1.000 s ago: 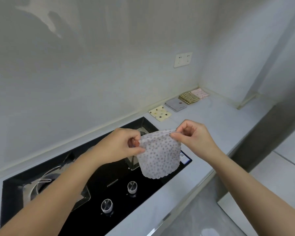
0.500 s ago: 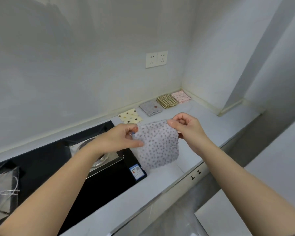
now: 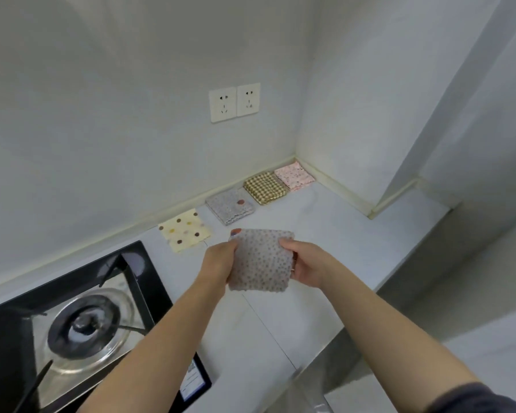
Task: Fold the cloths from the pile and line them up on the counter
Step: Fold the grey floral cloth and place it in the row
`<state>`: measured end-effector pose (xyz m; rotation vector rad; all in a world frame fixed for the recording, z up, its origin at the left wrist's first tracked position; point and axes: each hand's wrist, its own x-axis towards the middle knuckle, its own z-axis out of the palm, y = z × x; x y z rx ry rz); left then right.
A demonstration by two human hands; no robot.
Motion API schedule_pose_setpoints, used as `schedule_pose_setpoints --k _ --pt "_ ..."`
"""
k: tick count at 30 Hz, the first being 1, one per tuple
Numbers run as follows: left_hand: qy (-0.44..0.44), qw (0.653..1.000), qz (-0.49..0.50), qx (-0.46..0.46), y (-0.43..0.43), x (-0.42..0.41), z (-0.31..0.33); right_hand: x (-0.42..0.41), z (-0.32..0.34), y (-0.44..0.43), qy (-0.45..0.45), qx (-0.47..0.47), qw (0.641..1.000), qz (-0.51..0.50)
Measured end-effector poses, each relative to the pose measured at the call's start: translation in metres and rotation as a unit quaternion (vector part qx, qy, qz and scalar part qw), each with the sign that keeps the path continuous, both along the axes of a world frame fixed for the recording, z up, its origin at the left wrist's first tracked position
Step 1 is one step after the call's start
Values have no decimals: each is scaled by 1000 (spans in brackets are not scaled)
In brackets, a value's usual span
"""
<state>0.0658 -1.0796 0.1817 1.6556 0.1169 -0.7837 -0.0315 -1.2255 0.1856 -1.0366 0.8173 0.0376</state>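
Both hands hold the spotted grey cloth (image 3: pixel 261 263) by its two sides. The left hand (image 3: pixel 219 263) curls its fingers around the left edge, and the right hand (image 3: pixel 306 268) pinches the right edge with the thumb on top. One second ago this cloth was hanging from its top corners over the stove (image 3: pixel 72 323). Now it is carried to the right and shows as a compact folded square over the counter (image 3: pixel 355 234); if it touches the surface, I cannot tell. I judge that the folding of this piece is finished and only the laying down remains — probably at the near end of the row.

Just beyond the grip, along the wall, are four folded cloths. The yellow spotted cloth (image 3: pixel 185 230) is nearest, then the grey patterned cloth (image 3: pixel 230 208), the checked cloth (image 3: pixel 264 187) and the pink cloth (image 3: pixel 294 175) in the corner. With the one held, that makes five cloths. Left of the grip and nearer to the person the stove shows one burner; high above the grip are two sockets (image 3: pixel 234 102). The pile is not in view.
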Motion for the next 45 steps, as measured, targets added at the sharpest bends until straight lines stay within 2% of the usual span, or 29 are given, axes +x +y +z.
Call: schedule_pose_setpoints --k 3,5,7,9,13,17,21,26,32,34,36,37,39,40,42,45 --pt "-153 984 -12 90 -27 5 -8 24 -15 -11 -4 -132 991 -35" --pt "-228 965 -2 129 -43 9 -17 43 -27 -17 17 -267 962 -55" --pt "-254 953 16 165 -59 19 -29 63 -38 -27 24 -377 925 -45" --pt "-250 949 29 192 -72 29 -43 78 -49 -40 29 -438 898 -21" --pt "-227 943 65 235 -96 57 -70 124 -74 -72 34 -480 875 56" --pt "-207 927 109 294 -131 117 -94 204 -102 -108 22 -504 853 136" --pt "-206 907 136 340 -152 175 -115 272 -122 -127 6 -583 794 173" --pt "-217 886 110 395 -164 230 -144 331 -152 -141 -8 -657 719 226" --pt "-227 866 70 440 -163 247 -162 358 -177 -136 45 -723 618 307" --pt "-251 864 76 431 -161 247 -158 359 -176 -135 60 -725 612 309" --pt "-330 832 77 439 -156 246 -154 352 -167 -138 23 -729 632 262" --pt "-388 804 53 448 -152 244 -154 347 -164 -141 -21 -745 626 230" --pt "-495 740 -22 454 -146 238 -163 336 -168 -145 -121 -790 568 198" --pt "-510 727 -75 454 -144 232 -169 331 -173 -145 -163 -794 543 220" --pt "-438 738 -193 476 -142 221 -173 322 -186 -143 -181 -790 504 299" --pt "-342 734 -277 517 -141 219 -177 319 -188 -138 -76 -755 484 435"
